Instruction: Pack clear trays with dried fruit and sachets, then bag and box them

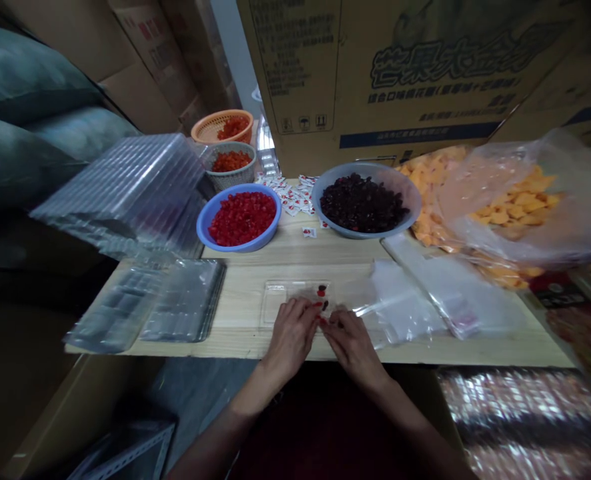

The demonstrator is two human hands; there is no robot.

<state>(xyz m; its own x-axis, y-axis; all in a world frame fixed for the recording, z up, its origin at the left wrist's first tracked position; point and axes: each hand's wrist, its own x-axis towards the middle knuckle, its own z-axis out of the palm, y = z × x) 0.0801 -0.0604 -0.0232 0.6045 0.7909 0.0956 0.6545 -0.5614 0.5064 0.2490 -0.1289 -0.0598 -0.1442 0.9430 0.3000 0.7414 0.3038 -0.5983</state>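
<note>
A shallow clear plastic tray (pixel 275 293) lies near the table's front edge, with a few small red and dark pieces (pixel 321 291) along its right side. My left hand (pixel 294 328) reaches over the tray, its fingers pinched at a small red piece. Close beside it, my right hand (pixel 350 339) is closed too, with a bit of red at its fingertips. The two hands' fingertips nearly meet. Behind the tray stand a blue bowl of red pieces (pixel 243 219) and a bluish bowl of dark dried-fruit-like pieces (pixel 365 203).
Small white printed packets (pixel 295 197) are heaped between the bowls. Clear plastic trays (pixel 125 187) are stacked at left, with flatter stacks (pixel 183 300) in front. Clear bags (pixel 405 300) lie at right, near a bag of orange pieces (pixel 520 207). A large carton (pixel 315 87) stands behind.
</note>
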